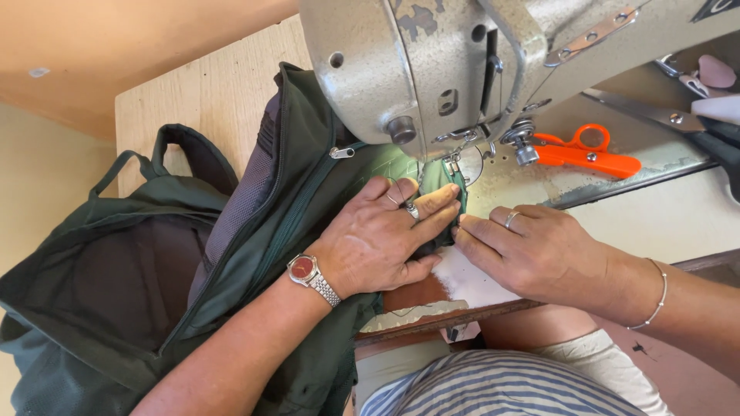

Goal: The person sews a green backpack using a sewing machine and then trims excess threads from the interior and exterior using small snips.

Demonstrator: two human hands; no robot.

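Sewing machine head (408,69) over hands (378,239)

Backpack (254,254): matt dark green woven cloth, grey mesh panel, metal zip pull. Sewing machine (416,69): painted metal, hammered sheen, chipped patches. Tabletop (208,96): pale raw wood, rough grain; worn, peeling coating near the front edge. Snips (590,154): glossy orange plastic. Wristwatch (308,273): polished metal band, red dial.
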